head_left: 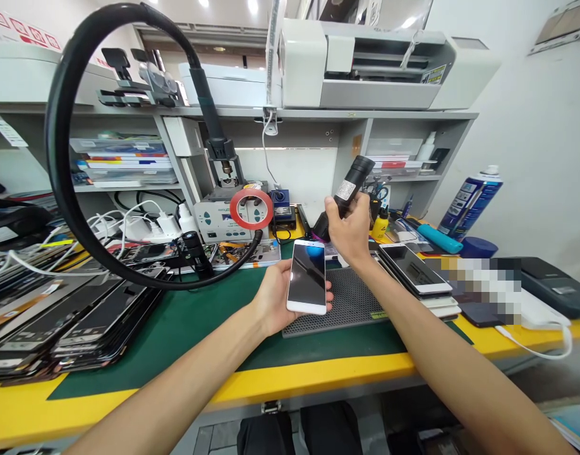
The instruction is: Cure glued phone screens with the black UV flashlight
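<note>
In my left hand (271, 297) lies a white-framed smartphone (307, 281), its dark screen facing up and fingertips showing past its right edge. My right hand (349, 224) is wrapped around a black flashlight (347, 188) with a white label. The flashlight tilts down toward the phone, its head just above and right of the phone's top edge. Purple light glows at that head, and a blue patch shows on the upper part of the screen. Below the phone is a grey perforated mat (351, 300) on the green work mat (176, 335).
Stacked phone screens (105, 316) fill the left side. A black hose (57, 145) loops up from a station carrying a red tape roll (251, 208). On the right are stacked phones (416, 268), a blue spray can (470, 202) and a dark case (546, 284).
</note>
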`<state>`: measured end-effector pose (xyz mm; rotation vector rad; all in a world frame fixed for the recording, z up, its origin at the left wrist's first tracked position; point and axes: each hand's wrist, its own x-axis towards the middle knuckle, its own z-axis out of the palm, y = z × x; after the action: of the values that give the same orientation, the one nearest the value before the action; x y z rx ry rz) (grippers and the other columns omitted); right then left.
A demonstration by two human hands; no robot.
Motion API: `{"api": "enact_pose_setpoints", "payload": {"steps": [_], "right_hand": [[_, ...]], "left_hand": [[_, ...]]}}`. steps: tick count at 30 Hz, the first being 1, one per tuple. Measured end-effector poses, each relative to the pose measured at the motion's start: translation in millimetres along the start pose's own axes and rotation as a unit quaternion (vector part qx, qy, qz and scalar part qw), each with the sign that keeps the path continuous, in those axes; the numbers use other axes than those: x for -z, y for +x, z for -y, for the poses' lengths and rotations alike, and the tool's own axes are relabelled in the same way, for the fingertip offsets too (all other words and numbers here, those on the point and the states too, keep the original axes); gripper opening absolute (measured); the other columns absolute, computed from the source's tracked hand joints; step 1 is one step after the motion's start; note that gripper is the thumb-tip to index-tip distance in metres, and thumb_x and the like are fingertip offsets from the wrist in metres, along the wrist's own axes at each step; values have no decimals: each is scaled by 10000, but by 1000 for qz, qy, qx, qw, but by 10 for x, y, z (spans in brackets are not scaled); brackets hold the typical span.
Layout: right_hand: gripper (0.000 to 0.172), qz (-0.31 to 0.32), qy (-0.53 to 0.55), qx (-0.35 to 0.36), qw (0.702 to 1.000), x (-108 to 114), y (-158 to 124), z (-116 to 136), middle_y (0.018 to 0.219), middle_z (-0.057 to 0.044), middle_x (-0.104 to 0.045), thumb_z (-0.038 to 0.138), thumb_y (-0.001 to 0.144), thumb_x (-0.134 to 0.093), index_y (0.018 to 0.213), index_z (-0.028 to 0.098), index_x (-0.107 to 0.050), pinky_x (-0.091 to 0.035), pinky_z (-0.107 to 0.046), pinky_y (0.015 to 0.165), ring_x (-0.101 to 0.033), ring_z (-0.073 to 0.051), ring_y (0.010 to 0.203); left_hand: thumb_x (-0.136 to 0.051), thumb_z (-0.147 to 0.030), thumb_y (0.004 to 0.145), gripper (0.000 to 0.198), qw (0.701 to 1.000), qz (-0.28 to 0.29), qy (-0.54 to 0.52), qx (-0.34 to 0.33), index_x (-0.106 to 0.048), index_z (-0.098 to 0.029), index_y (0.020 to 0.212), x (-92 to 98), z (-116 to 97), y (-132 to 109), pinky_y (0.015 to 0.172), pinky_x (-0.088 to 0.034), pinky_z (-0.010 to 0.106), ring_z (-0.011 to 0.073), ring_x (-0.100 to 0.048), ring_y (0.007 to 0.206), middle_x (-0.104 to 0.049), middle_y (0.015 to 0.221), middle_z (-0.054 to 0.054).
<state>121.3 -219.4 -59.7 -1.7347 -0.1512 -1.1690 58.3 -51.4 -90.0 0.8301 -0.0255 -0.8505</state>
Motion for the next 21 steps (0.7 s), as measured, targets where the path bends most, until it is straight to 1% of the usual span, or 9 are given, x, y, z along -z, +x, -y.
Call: {"api": "enact_pose_setpoints", "payload": {"steps": [4,9,12,16,21], "right_hand": [[427,-17,-2,-1,1000,-15,-30,22,965,-52,-629,505,877,-629,1113,200,-444,-523,-348,774,-641,-203,872],[406,-47,1,-17,999,-49,-43,-8,954,-66,-623,497,863,-631,1057,194,-443,-524,-362,775,-632,-205,847],[382,-64,7,-21,998,-45,-45,0,921,-56,-605,461,846,-639,1030,202,-426,-524,-368,764,-620,-201,818],[332,-89,1,-19,996,-16,-52,56,878,-34,-565,388,806,-657,970,207,-432,-504,-365,754,-571,-185,769],[349,-97,0,-21,995,-9,-50,97,888,-31,-560,341,784,-666,1029,190,-469,-494,-371,795,-549,-182,782]], "left_hand": [[-361,-365,937,474,1000,5,-9,-1,-615,-7,1115,12,-5,3,893,-535,533,359,-716,871,-674,1053,270],[-337,-364,938,467,1000,8,-27,-5,-600,-23,1117,46,-17,32,869,-540,543,366,-719,866,-677,1035,266],[-339,-366,941,455,999,17,-33,-14,-587,-30,1122,58,-23,38,877,-534,546,360,-715,865,-677,1026,257],[-355,-374,942,440,999,33,-35,-17,-582,-35,1110,82,-24,40,906,-520,548,360,-710,881,-671,1033,253],[-363,-394,949,435,998,45,-36,-17,-589,-49,1089,122,-4,60,915,-518,551,358,-707,908,-666,1068,259]]}}
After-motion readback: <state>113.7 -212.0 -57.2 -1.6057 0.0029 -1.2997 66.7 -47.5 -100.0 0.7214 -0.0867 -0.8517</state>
